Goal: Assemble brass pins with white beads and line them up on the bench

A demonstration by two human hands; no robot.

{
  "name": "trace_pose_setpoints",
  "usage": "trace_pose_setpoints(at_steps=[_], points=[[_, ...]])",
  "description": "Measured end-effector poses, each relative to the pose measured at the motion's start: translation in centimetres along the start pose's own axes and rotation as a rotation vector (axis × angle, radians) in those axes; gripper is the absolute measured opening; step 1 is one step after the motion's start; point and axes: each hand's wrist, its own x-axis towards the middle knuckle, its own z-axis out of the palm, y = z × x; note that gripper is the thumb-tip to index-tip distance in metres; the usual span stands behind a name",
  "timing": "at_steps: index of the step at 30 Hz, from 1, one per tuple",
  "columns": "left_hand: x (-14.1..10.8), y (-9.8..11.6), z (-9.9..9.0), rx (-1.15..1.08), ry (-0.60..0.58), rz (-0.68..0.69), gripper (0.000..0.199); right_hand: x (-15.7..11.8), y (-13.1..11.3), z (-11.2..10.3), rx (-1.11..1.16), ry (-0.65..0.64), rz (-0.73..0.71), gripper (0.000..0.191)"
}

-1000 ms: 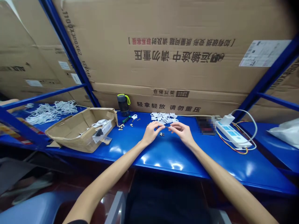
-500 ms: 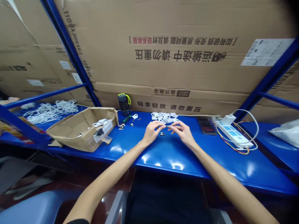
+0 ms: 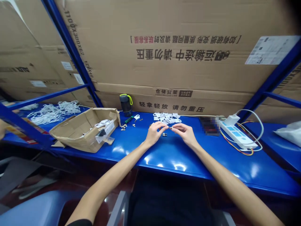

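My left hand [image 3: 157, 131] and my right hand [image 3: 184, 132] meet fingertip to fingertip above the blue table [image 3: 131, 146]. Pinched between them is a small, thin brass-coloured piece [image 3: 170, 127], too small to name exactly. Both hands are closed on it, one at each end. Just below, a little metal part [image 3: 165, 134] with a dark middle lies on the table. Behind the hands sits a pile of white plastic pieces [image 3: 166, 118], some with round openings. Several small brass pieces [image 3: 124, 126] are scattered to the left, near a green-handled tool [image 3: 128, 120] and a single white piece [image 3: 136, 117].
An open cardboard box [image 3: 77, 135] stands at the left, with a dark bottle [image 3: 126, 106] behind it. White cables [image 3: 56, 111] lie heaped farther left. To the right are a power strip [image 3: 240, 136] with loose wires and a dark blurred item [image 3: 210, 126]. Large cardboard [image 3: 164, 75] forms the back.
My right hand's fingers have drawn closer together around the small piece. The view has shifted slightly. At the far left edge, part of another person's hand has come into view.
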Motion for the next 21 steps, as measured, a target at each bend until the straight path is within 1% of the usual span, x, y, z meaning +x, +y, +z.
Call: trace_pose_setpoints(at_steps=[5,11,16,21], points=[[-0.01,0.01,-0.04,0.018,0.005,-0.016,0.028,-0.02,-0.17,-0.02,0.007,-0.001,-0.002,0.035],[-0.02,0.11,-0.16,-0.022,-0.039,0.034,0.026,-0.09,0.20,0.05,-0.020,-0.020,-0.010,0.035],[-0.14,-0.19,-0.07,0.006,-0.078,0.046,0.027,-0.21,0.50,0.23,-0.029,-0.051,-0.020,0.036],[-0.19,-0.53,0.08,0.019,-0.124,0.054,0.027,-0.29,0.40,0.41,-0.063,-0.095,-0.054,0.031]])
